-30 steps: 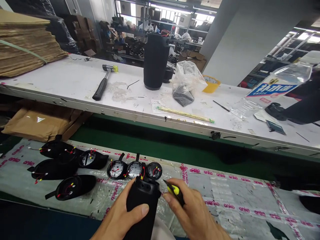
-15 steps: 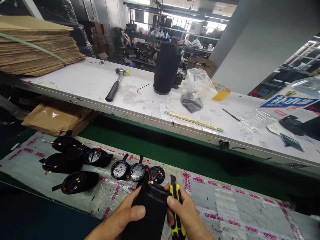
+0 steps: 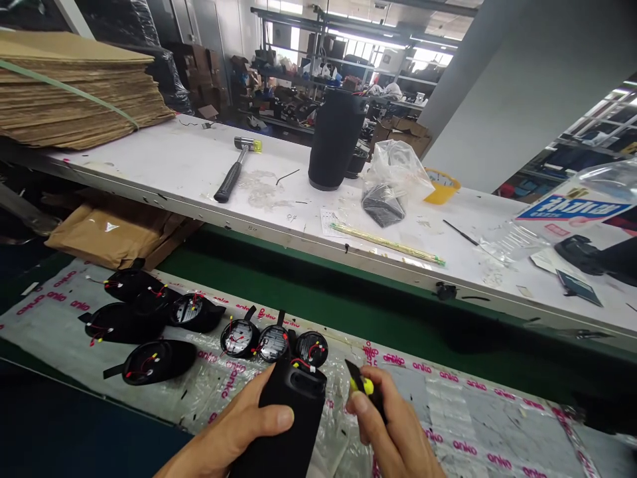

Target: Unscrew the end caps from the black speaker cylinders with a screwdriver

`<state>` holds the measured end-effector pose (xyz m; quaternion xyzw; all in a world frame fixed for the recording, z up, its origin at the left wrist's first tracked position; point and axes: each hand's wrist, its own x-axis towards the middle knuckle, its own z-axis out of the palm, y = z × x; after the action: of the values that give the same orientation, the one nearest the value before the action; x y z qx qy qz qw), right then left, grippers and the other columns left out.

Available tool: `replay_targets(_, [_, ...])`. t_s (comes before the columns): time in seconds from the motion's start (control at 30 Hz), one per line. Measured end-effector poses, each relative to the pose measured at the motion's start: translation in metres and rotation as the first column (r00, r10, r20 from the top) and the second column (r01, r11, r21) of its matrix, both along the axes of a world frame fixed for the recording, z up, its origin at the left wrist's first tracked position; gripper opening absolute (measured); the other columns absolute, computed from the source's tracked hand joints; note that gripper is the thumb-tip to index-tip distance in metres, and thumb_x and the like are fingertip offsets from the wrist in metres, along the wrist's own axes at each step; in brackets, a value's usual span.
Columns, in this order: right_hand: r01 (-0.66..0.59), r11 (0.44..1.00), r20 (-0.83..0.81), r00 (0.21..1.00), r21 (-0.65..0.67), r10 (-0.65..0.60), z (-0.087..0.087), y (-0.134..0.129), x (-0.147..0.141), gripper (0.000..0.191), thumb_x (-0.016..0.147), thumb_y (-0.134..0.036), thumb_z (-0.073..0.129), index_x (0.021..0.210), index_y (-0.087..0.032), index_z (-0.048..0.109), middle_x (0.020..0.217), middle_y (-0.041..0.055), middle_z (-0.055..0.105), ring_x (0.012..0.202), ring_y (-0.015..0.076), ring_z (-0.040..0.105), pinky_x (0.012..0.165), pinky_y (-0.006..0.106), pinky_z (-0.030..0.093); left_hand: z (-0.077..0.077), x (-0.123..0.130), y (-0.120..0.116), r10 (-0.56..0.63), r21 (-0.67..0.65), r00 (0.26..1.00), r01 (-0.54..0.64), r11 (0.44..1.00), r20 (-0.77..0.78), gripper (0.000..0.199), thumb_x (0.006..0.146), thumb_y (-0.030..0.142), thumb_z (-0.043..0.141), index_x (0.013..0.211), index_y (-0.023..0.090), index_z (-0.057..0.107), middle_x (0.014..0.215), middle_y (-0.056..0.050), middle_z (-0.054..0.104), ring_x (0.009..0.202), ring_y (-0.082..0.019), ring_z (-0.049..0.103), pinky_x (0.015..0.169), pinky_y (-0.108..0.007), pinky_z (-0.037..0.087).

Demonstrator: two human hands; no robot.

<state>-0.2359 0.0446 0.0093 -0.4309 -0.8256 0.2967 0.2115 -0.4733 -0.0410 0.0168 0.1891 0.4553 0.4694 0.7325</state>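
Observation:
My left hand (image 3: 249, 425) is wrapped round a black cylindrical speaker housing (image 3: 286, 431), its thumb lying along the side. A slot shows near the housing's upper end, where red and yellow wires with a white connector stick out. In my right hand (image 3: 385, 425) is a yellow and black utility knife (image 3: 364, 386), blade pointing up and left, a short gap away from the housing. Just beyond stand several similar black housings with loose wires, among them an upright one (image 3: 312, 348) and one lying on its side (image 3: 159, 362).
A plastic-wrapped lower surface (image 3: 472, 411) carries the housings. On the white shelf (image 3: 189, 166) above are a mallet (image 3: 236, 169), a tall black cylinder (image 3: 336, 139), a plastic bag (image 3: 393, 162), an orange basket (image 3: 442, 186) and a clear bottle (image 3: 572, 206). Cardboard sheets (image 3: 74, 93) are stacked at left.
My right hand has moved right, off the housing, and the knife has turned from upright along it to leaning left. The housing has tilted, so its slot and wires show more.

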Motion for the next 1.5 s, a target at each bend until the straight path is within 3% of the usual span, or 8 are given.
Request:
replay_targets(0.17, [-0.309, 0.949, 0.211, 0.933, 0.064, 0.29, 0.019, 0.001, -0.007, 0.014, 0.108, -0.033, 0.042, 0.117, -0.031, 0.052, 0.091, -0.0028, 0.072, 0.069, 0.0185, 0.073, 0.055, 0.027, 0.049, 0.003, 0.0, 0.002, 0.005, 0.027, 0.994, -0.002, 1.0, -0.113, 0.063, 0.074, 0.046, 0.081, 0.131, 0.026, 0.064, 0.12, -0.006, 0.077, 0.12, -0.037, 0.065, 0.101, -0.046, 0.049])
replay_targets(0.33, [-0.455, 0.843, 0.362, 0.866, 0.287, 0.344, 0.025, 0.005, -0.02, 0.014, 0.109, -0.025, 0.037, 0.119, -0.025, 0.046, 0.085, -0.0027, 0.068, 0.063, 0.0196, 0.072, 0.046, 0.031, 0.044, 0.001, 0.0, 0.003, 0.021, 0.141, 0.971, 0.013, 0.99, -0.236, 0.067, 0.075, 0.049, 0.082, 0.132, 0.022, 0.062, 0.129, -0.01, 0.074, 0.129, -0.041, 0.061, 0.11, -0.053, 0.046])
replay_targets(0.63, [-0.504, 0.779, 0.419, 0.841, 0.373, 0.343, 0.024, 0.006, -0.022, 0.017, 0.11, -0.021, 0.03, 0.115, -0.022, 0.046, 0.078, -0.0016, 0.064, 0.057, 0.0191, 0.067, 0.043, 0.033, 0.041, 0.001, 0.001, 0.001, 0.043, 0.138, 0.916, 0.014, 0.99, -0.399, 0.068, 0.077, 0.05, 0.081, 0.136, 0.025, 0.058, 0.14, -0.009, 0.069, 0.135, -0.041, 0.055, 0.118, -0.055, 0.037])
replay_targets(0.93, [-0.571, 0.722, 0.598, 0.754, 0.39, 0.273, 0.026, 0.002, -0.019, 0.016, 0.105, -0.027, 0.046, 0.116, -0.017, 0.052, 0.076, 0.0013, 0.061, 0.05, 0.02, 0.06, 0.039, 0.036, 0.036, -0.003, 0.004, -0.002, 0.003, 0.113, 0.862, 0.063, 0.992, -0.507, 0.079, 0.077, 0.049, 0.081, 0.146, 0.026, 0.049, 0.149, -0.01, 0.062, 0.142, -0.042, 0.05, 0.121, -0.055, 0.036])
replay_targets(1.2, [-0.631, 0.692, 0.706, 0.664, 0.351, 0.247, 0.032, -0.004, -0.019, 0.029, 0.095, -0.026, 0.059, 0.12, -0.012, 0.057, 0.075, 0.0032, 0.063, 0.048, 0.0206, 0.059, 0.037, 0.037, 0.034, 0.007, 0.022, -0.005, 0.111, 0.044, 0.725, -0.11, 0.993, -0.68, 0.078, 0.066, 0.04, 0.079, 0.139, 0.021, 0.056, 0.136, -0.015, 0.069, 0.133, -0.046, 0.056, 0.117, -0.06, 0.037])
replay_targets(1.33, [-0.685, 0.671, 0.74, 0.601, 0.283, 0.302, 0.042, -0.002, -0.026, 0.019, 0.085, -0.015, 0.062, 0.104, -0.019, 0.06, 0.076, 0.0031, 0.063, 0.051, 0.0211, 0.059, 0.037, 0.038, 0.03, 0.004, 0.023, -0.008, 0.121, 0.042, 0.656, -0.135, 0.99, -0.745, 0.082, 0.066, 0.041, 0.081, 0.142, 0.022, 0.054, 0.139, -0.015, 0.067, 0.135, -0.047, 0.054, 0.115, -0.059, 0.039])
replay_targets(1.43, [-0.718, 0.647, 0.732, 0.581, 0.256, 0.356, 0.039, 0.001, -0.031, 0.019, 0.084, -0.01, 0.063, 0.097, -0.022, 0.058, 0.081, 0.0023, 0.065, 0.056, 0.0223, 0.061, 0.038, 0.038, 0.027, -0.002, 0.019, -0.008, 0.132, 0.056, 0.707, -0.13, 0.99, -0.695, 0.08, 0.069, 0.045, 0.083, 0.141, 0.021, 0.057, 0.14, -0.016, 0.067, 0.137, -0.047, 0.053, 0.117, -0.058, 0.039])
replay_targets(1.5, [-0.685, 0.669, 0.674, 0.641, 0.287, 0.367, 0.03, 0.003, -0.032, 0.013, 0.091, -0.013, 0.063, 0.099, -0.022, 0.057, 0.084, 0.0018, 0.067, 0.06, 0.0223, 0.064, 0.039, 0.036, 0.029, -0.006, 0.015, -0.005, 0.132, 0.082, 0.794, -0.104, 0.991, -0.594, 0.077, 0.072, 0.049, 0.083, 0.139, 0.02, 0.058, 0.139, -0.016, 0.068, 0.137, -0.046, 0.054, 0.118, -0.057, 0.039])
